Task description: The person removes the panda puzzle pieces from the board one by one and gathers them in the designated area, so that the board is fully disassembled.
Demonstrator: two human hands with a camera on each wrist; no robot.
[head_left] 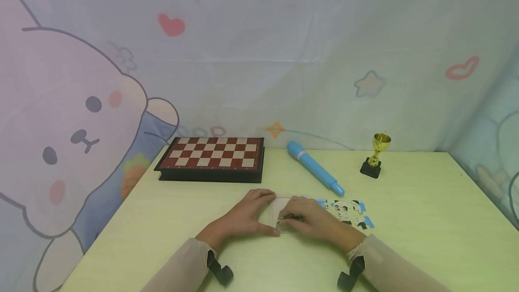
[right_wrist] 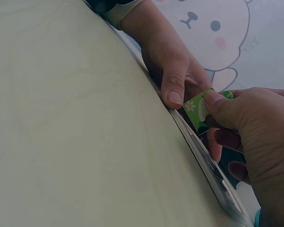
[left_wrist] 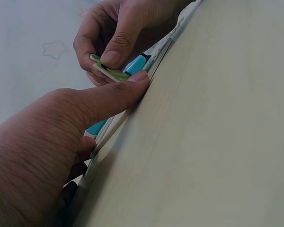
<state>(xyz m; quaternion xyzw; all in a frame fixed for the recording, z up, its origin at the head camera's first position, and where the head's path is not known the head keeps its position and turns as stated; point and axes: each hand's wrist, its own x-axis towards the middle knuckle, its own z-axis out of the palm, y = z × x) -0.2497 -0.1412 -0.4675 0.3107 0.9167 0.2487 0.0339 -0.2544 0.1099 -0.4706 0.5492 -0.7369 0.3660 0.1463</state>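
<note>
In the head view my left hand (head_left: 246,216) spans the left side of a pale, flat puzzle board (head_left: 279,204), with fingertips at its far corner and thumb at its near one. The left wrist view shows that thumb lying along the board's edge. Over the board, my right hand (head_left: 311,221) pinches a green jigsaw piece (right_wrist: 193,111) between thumb and fingers. A white daisy is printed on the piece, which is tilted up close to the left thumb. Loose jigsaw pieces (head_left: 343,211) in blue, white and black lie just right of the right hand, partly hidden by it.
A black-sided chessboard (head_left: 212,153) lies at the back left. Behind the hands is a thick light-blue pen (head_left: 315,168), set diagonally. A small gold trophy cup (head_left: 380,143) on a black base stands back right. A printed cloth (head_left: 259,57) hangs along the table's rear edge.
</note>
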